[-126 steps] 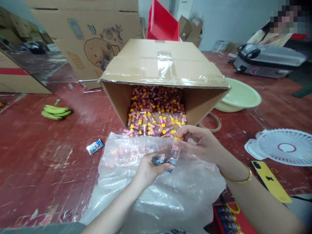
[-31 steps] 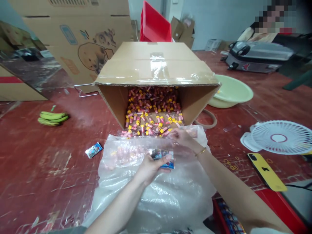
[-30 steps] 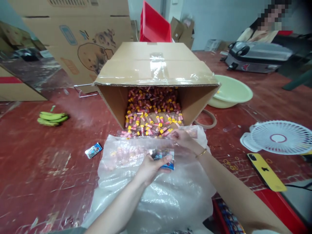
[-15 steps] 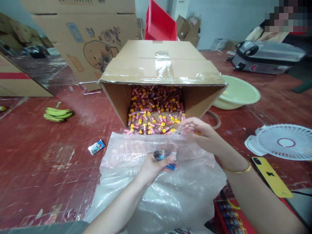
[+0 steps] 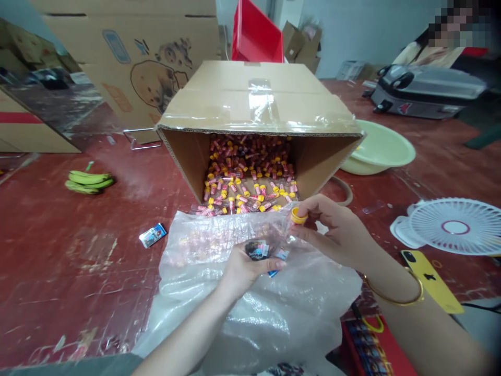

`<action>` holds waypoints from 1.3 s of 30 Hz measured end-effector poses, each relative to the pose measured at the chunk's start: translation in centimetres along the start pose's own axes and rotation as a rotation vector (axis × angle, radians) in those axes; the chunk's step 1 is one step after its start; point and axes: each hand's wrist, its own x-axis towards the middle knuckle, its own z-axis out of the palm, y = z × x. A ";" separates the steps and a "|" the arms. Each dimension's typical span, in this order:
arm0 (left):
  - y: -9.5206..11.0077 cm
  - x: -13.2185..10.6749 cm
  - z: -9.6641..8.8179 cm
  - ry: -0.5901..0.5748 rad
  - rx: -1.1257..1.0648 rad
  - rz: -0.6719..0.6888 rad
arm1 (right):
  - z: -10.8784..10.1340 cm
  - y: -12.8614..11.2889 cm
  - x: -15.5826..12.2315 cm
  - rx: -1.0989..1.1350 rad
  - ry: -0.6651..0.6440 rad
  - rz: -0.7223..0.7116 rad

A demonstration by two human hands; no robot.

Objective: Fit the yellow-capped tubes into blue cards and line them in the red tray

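Observation:
My left hand (image 5: 246, 266) is closed around small printed packets (image 5: 258, 249) in black and blue, with clear plastic about them. Just to its right, my right hand (image 5: 332, 227) pinches a yellow cap (image 5: 299, 215) between thumb and fingers. What lies under the cap is blurred. Both hands are over a translucent plastic sheet (image 5: 274, 308) spread in front of an open cardboard box (image 5: 258, 107). Inside the box lie many clear tubes (image 5: 254, 188) with yellow caps and pink contents.
A loose blue packet (image 5: 153, 235) and green bananas (image 5: 89, 181) lie on the red floor. At the right are a green basin (image 5: 381, 149), a white fan (image 5: 456, 227), a yellow phone (image 5: 432, 282) and a red box (image 5: 378, 347). A person sits behind a grey suitcase (image 5: 428, 91).
My right hand has drawn back from the box's opening towards my left hand, and the yellow cap now shows in its fingers. My left hand stays nearly in place with the packets.

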 end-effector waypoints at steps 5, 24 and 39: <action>0.1 0.0 0.2 -0.023 0.004 -0.030 | 0.5 -0.6 0.0 -0.073 -0.060 -0.036; -0.5 0.3 0.4 0.064 0.065 0.023 | 1.6 0.4 0.2 -0.085 -0.019 0.048; -0.7 0.3 0.0 0.002 0.149 0.025 | 1.7 0.9 -0.2 -0.030 0.065 0.102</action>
